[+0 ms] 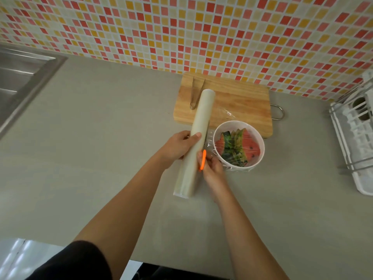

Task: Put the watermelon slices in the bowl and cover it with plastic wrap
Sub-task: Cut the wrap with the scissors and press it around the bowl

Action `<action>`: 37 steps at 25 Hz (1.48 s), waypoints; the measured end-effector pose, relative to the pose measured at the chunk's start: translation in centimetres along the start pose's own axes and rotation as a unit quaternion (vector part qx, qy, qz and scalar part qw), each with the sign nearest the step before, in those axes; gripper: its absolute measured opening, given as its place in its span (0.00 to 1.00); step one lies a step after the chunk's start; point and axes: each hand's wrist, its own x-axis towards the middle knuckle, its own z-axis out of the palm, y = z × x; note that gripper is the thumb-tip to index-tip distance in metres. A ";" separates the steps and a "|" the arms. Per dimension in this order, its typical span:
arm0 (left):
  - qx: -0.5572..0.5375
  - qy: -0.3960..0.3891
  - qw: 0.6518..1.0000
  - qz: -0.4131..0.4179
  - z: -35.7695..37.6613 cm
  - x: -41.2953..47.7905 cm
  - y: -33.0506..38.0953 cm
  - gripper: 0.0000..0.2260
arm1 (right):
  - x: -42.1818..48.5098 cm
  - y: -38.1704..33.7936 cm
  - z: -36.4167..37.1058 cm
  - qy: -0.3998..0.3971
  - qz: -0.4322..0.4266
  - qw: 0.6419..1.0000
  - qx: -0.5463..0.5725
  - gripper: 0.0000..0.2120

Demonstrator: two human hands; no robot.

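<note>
Here, left grip [179, 147] clasps roll [201, 118], right grip [212, 168] cutter [203, 160]

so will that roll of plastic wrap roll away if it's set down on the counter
Probably yes: the roll is a long smooth cylinder, so it may roll on the flat counter. It looks stiff: the left hand holds it mid-length without sag.

Mosaic tile wall [181, 27], grey countertop [101, 122], steel sink [18, 77] left.
</note>
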 end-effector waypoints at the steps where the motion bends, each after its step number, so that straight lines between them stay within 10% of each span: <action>1: -0.004 -0.001 1.000 0.002 -0.2 0.2 0.0 0.16 | -0.1 0.0 0.2 0.006 -0.002 1.000 -0.001 0.12; 12: -0.024 -0.002 1.000 -0.012 -1.0 0.4 0.1 0.17 | -0.4 0.5 1.9 -0.005 0.090 0.995 0.052 0.26; 37: -0.013 0.031 0.999 -0.021 -4.3 -0.8 -1.1 0.13 | 2.9 -0.5 3.3 0.036 0.034 0.999 -0.002 0.15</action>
